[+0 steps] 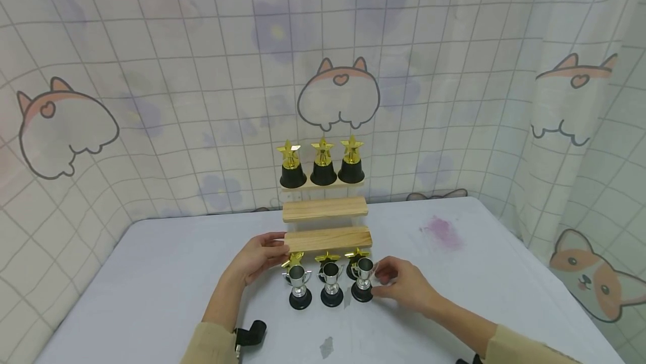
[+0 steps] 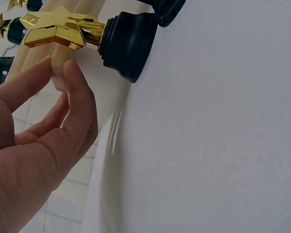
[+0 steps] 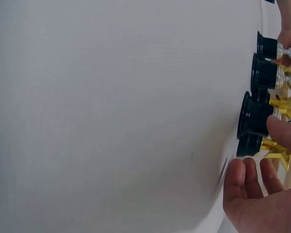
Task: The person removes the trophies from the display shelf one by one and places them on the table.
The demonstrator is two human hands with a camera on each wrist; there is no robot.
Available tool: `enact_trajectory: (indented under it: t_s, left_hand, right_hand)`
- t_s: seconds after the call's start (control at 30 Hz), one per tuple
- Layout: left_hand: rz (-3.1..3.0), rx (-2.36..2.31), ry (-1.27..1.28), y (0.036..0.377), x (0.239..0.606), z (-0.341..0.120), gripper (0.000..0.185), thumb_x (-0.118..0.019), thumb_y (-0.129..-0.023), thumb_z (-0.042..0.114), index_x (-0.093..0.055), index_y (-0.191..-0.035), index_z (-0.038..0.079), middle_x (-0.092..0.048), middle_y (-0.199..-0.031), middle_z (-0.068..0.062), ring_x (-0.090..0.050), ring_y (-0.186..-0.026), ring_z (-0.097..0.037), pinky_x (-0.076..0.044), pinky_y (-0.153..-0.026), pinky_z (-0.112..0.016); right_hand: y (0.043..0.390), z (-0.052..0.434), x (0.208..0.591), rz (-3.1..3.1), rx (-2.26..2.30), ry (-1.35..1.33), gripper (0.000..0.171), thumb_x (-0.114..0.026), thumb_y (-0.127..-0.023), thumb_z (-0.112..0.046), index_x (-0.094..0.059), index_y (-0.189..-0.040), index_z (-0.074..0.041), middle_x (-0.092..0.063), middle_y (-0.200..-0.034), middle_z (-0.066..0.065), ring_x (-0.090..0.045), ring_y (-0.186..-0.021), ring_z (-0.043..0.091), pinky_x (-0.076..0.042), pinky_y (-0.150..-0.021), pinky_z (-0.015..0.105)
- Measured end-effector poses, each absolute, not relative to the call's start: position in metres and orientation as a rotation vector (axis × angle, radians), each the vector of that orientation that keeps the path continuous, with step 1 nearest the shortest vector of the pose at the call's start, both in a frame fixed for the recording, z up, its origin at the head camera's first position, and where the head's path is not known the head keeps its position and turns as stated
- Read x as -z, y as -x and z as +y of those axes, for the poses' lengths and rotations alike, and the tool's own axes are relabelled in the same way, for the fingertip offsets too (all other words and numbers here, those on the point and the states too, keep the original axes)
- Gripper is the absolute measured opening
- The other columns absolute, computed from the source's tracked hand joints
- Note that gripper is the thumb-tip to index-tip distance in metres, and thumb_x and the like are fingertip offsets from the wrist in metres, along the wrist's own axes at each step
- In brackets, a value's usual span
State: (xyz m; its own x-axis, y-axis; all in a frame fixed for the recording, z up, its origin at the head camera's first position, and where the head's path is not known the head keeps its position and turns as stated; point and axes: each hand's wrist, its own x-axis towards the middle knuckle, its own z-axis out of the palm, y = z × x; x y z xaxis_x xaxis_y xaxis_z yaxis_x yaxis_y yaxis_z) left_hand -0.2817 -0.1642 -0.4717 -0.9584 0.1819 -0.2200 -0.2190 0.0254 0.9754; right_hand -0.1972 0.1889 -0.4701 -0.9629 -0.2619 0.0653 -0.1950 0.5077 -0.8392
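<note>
1. A pale lilac table (image 1: 166, 274) fills the lower view, backed on all sides by a curtain (image 1: 151, 72) of grid squares and cartoon animals. A pink stain (image 1: 440, 228) marks the cloth at two o'clock from the hands.
2. A wooden stepped shelf (image 1: 325, 210) stands at twelve o'clock by the far edge. Its top step carries three gold star trophies (image 1: 323, 163) in a row; the middle step and the lowest step (image 1: 328, 239) are bare boards.
3. On the table just in front of the shelf stand three more gold star trophies (image 1: 328, 257), and closer still a row of three silver cup trophies (image 1: 330, 284) on black bases.
4. The left hand (image 1: 259, 257), at nine o'clock from the cups, has relaxed fingers touching the left end of the lowest step, beside the left star trophy (image 2: 82, 34).
5. The right hand (image 1: 404, 285), at three o'clock, curls its fingertips round the right silver cup (image 1: 363, 280), which stands on the table.
6. Wide bare cloth lies at nine and three o'clock. A black strap clip (image 1: 250, 337) sits by the left sleeve at six o'clock.
</note>
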Motion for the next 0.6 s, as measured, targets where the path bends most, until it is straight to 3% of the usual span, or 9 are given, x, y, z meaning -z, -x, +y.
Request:
enact_trajectory:
  t_s: [0.4, 0.6]
  left_hand:
    - [2.016, -2.015, 0.035, 0.281, 0.471, -0.164, 0.052, -0.071, -0.095, 0.0, -0.051, -0.143, -0.007, -0.063, -0.12, -0.023, -0.07, -0.096, -0.023, -0.061, -0.089, -0.036]
    - [2.026, -2.009, 0.046, 0.281, 0.471, -0.164, 0.052, -0.071, -0.095, 0.001, -0.052, -0.142, -0.007, -0.062, -0.12, -0.022, -0.069, -0.097, -0.023, -0.06, -0.089, -0.036]
  right_hand:
    - [0.206, 0.202, 0.453, 2.744, 1.444, 0.283, 0.029, -0.08, -0.084, -0.002, -0.067, -0.111, -0.001, -0.07, -0.104, 0.009, -0.063, -0.091, 0.018, -0.053, -0.079, 0.033]
    - [0.212, 0.208, 0.441, 2.795, 1.475, 0.223, 0.024, -0.074, -0.092, -0.005, -0.066, -0.115, 0.001, -0.07, -0.104, 0.008, -0.065, -0.097, 0.022, -0.055, -0.081, 0.032]
